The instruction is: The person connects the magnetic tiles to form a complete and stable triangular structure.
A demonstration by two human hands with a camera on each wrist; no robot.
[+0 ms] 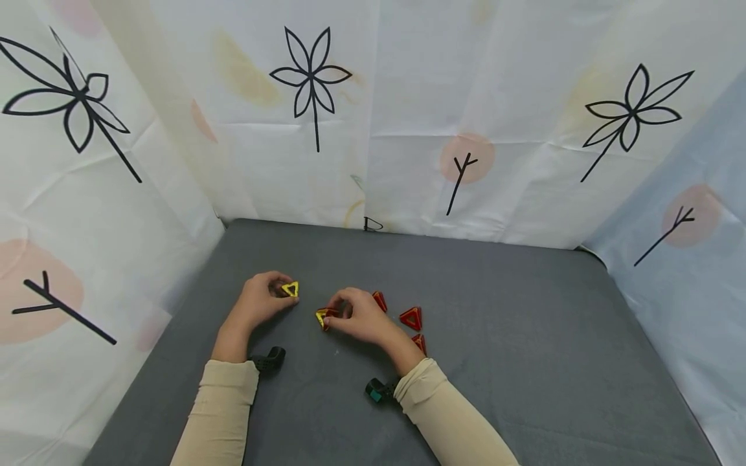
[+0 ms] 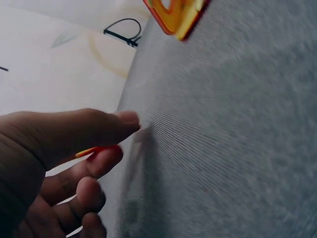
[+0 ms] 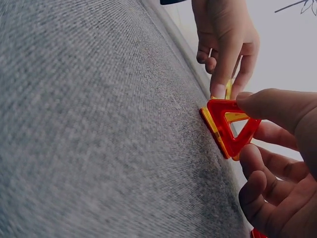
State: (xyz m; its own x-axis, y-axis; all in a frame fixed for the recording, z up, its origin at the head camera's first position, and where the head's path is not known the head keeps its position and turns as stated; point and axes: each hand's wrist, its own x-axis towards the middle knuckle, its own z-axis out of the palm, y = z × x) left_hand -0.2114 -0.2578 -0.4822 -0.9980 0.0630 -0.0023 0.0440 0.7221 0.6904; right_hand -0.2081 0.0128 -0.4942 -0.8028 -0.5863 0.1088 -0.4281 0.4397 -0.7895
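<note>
In the head view, my left hand (image 1: 256, 303) pinches a yellow triangle tile (image 1: 295, 289) with a hollow middle, between thumb and fingers above the grey table. The left wrist view shows only a sliver of that tile behind the thumb. To its right, my right hand (image 1: 366, 318) holds a red triangle tile (image 3: 224, 130) between thumb and fingers. A yellow triangle tile (image 1: 320, 315) stands against the red one, at an angle to it. Whether the two are fixed together, I cannot tell. In the right wrist view, the left hand (image 3: 230, 39) appears just beyond these tiles.
Beside the right hand lie more red triangle tiles: one in full view (image 1: 411, 318), and two partly hidden by the hand and forearm. Grey cloth covers the table (image 1: 524, 362). White patterned fabric (image 1: 408, 84) rises along its back and sides.
</note>
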